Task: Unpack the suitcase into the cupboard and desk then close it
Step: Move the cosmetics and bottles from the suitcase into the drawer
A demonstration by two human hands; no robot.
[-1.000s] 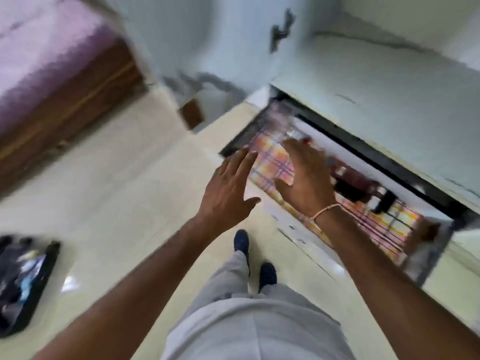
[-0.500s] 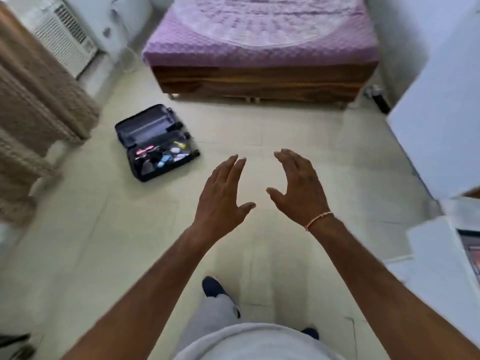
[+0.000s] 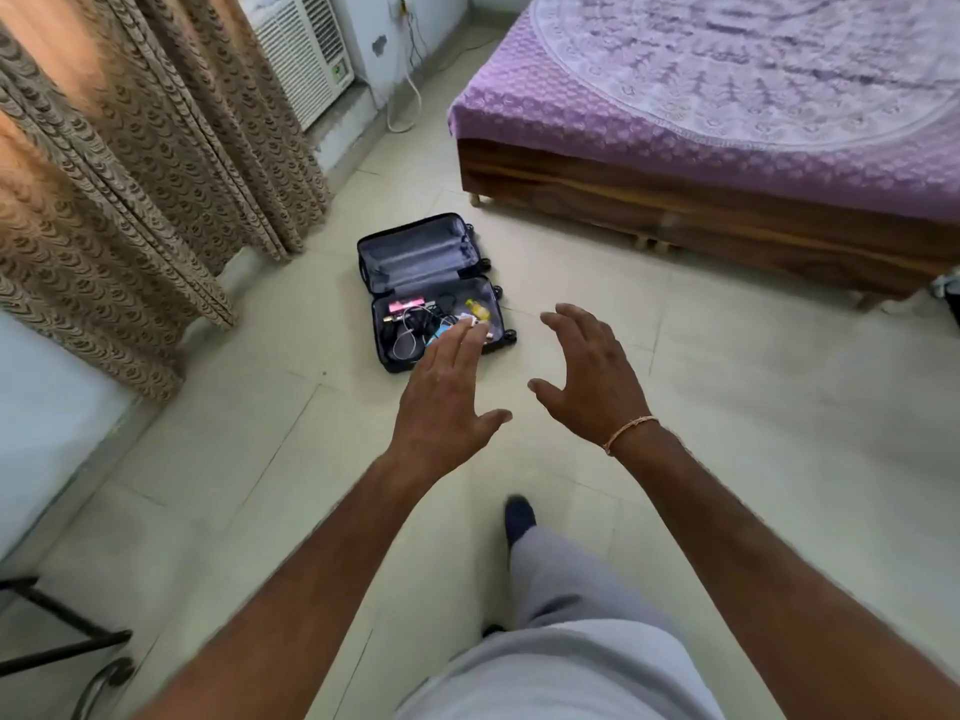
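Observation:
A small dark suitcase [image 3: 415,252] lies open on the tiled floor ahead of me. Its far half is empty grey lining. The near half holds several small items: a pink case [image 3: 404,306], a yellow bottle [image 3: 478,309], dark and white cables [image 3: 408,340]. My left hand [image 3: 447,402] is stretched out in the air with straight fingers, and its fingertips cover the suitcase's near right part. My right hand [image 3: 589,376] hovers beside it, fingers relaxed and spread, with a thread band at the wrist. Neither hand holds anything. The cupboard and desk are out of view.
A wooden bed [image 3: 701,215] with a purple cover stands at the right. Brown patterned curtains [image 3: 119,174] hang at the left below an air conditioner [image 3: 301,54]. A black metal frame [image 3: 57,631] sits at the lower left. My shoe [image 3: 519,517] steps on open floor.
My view has swung away from the cupboard to the suitcase, which is now nearer and centred. Both empty hands stay raised in front of me.

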